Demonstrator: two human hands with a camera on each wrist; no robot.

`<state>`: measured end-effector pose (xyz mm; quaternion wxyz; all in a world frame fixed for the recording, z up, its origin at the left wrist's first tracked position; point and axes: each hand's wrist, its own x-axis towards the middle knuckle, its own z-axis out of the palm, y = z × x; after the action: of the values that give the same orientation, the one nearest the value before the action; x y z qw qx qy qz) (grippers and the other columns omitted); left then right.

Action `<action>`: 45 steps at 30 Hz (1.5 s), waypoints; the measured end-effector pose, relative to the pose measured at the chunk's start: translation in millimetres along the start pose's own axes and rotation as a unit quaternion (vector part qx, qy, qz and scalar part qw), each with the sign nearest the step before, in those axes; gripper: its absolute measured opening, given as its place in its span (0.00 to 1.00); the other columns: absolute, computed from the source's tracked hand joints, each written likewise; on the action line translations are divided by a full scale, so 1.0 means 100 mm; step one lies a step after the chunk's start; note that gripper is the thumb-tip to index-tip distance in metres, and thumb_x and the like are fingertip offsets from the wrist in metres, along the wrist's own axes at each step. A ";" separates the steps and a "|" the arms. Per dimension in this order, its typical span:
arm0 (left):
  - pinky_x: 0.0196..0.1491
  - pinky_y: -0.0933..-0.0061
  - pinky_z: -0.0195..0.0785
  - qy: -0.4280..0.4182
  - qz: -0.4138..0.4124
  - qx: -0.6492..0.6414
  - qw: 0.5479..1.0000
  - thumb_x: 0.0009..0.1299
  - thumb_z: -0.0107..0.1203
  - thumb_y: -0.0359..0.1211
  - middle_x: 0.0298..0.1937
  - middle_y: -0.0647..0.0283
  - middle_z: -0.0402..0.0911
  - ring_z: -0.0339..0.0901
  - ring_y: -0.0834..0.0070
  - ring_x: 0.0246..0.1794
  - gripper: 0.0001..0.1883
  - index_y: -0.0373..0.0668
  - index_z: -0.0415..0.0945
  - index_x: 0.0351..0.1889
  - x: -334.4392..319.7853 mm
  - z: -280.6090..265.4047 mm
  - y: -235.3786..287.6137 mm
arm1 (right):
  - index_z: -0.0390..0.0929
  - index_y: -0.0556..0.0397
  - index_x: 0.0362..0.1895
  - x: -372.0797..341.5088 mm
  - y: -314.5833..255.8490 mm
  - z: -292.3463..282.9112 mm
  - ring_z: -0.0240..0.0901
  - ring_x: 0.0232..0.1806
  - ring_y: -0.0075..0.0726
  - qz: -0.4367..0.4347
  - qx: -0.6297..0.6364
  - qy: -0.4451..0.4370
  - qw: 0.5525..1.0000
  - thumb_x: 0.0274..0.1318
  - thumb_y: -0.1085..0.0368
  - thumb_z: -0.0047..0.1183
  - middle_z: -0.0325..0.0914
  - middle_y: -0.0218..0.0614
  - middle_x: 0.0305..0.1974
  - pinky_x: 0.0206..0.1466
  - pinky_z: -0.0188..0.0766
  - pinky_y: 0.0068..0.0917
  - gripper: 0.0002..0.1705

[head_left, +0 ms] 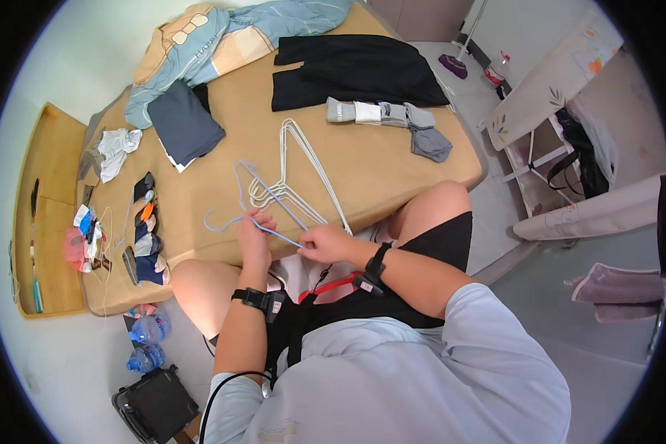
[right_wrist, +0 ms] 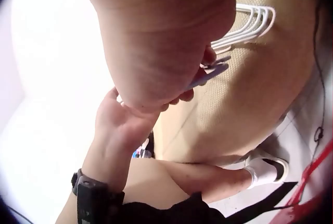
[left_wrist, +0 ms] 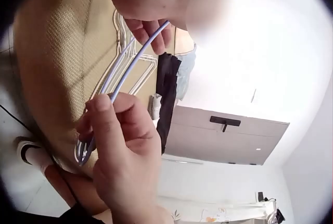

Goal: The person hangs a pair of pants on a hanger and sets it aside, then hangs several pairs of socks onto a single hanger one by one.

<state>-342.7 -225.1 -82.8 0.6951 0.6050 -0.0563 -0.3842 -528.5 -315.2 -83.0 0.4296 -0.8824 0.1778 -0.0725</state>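
Observation:
A blue hanger (head_left: pixel 275 198) is held up at the bed's front edge, its hook pointing left. My left hand (head_left: pixel 256 238) grips it near the hook, and my right hand (head_left: pixel 327 244) pinches its right end. The left wrist view shows the right thumb and fingers (left_wrist: pixel 125 140) on the blue hanger (left_wrist: pixel 130 67), with the left hand (left_wrist: pixel 151 0) at the top. Several white hangers (head_left: pixel 292 159) lie just behind it on the bed. In the right wrist view my right hand (right_wrist: pixel 161 41) mostly hides the blue hanger (right_wrist: pixel 210 75); my left hand (right_wrist: pixel 122 122) is beyond.
On the bed (head_left: pixel 237 133) lie black clothing (head_left: pixel 355 70), rolled grey and white socks (head_left: pixel 368 112), a folded dark garment (head_left: pixel 185 122), a quilt (head_left: pixel 229 44) and a row of small dark items (head_left: pixel 148 229). Bottles (head_left: pixel 148 344) and a black case (head_left: pixel 155 405) stand on the floor.

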 end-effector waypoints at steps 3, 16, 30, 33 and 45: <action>0.32 0.75 0.70 0.008 0.027 0.038 0.999 0.82 0.36 0.46 0.29 0.63 0.74 0.73 0.76 0.26 0.22 0.37 0.71 0.50 0.02 -0.08 -0.02 | 0.83 0.52 0.36 0.11 0.11 -0.34 0.79 0.30 0.41 0.124 0.087 0.040 0.988 0.57 0.52 0.57 0.83 0.43 0.30 0.35 0.74 0.37 0.17; 0.16 0.81 0.39 0.090 0.075 -0.006 0.993 0.82 0.36 0.46 0.18 0.78 0.55 0.50 0.88 0.13 0.21 0.39 0.71 0.39 0.01 -0.06 0.16 | 0.79 0.52 0.47 -0.76 2.41 -2.56 0.77 0.50 0.58 0.301 -0.230 0.280 0.882 0.47 0.68 0.56 0.80 0.50 0.45 0.54 0.73 0.45 0.19; 0.18 0.80 0.40 0.054 0.064 -0.036 0.996 0.83 0.34 0.47 0.20 0.76 0.54 0.48 0.87 0.15 0.21 0.40 0.69 0.39 0.02 0.00 0.21 | 0.83 0.49 0.42 -0.84 2.15 -2.64 0.75 0.48 0.59 0.282 -0.322 0.374 0.822 0.53 0.64 0.54 0.81 0.49 0.42 0.54 0.72 0.46 0.12; 0.17 0.80 0.39 0.044 0.051 -0.043 0.997 0.83 0.35 0.48 0.20 0.76 0.54 0.48 0.87 0.15 0.22 0.40 0.70 0.40 0.02 0.01 0.22 | 0.82 0.52 0.44 -0.65 1.92 -2.76 0.79 0.45 0.49 0.253 -0.201 0.477 0.817 0.60 0.63 0.52 0.83 0.45 0.40 0.51 0.73 0.39 0.12; 0.18 0.83 0.46 -0.075 0.091 0.142 0.983 0.83 0.39 0.44 0.22 0.76 0.58 0.54 0.88 0.17 0.13 0.46 0.68 0.51 0.23 0.15 0.76 | 0.69 0.62 0.63 0.19 0.04 -1.83 0.69 0.57 0.27 0.097 0.250 0.244 0.932 0.73 0.57 0.45 0.76 0.34 0.56 0.62 0.65 0.26 0.24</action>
<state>-299.5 -253.4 -20.3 0.6278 0.6596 -0.2172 -0.3516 -563.6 -458.4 27.3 0.5842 -0.6801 0.3384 -0.2857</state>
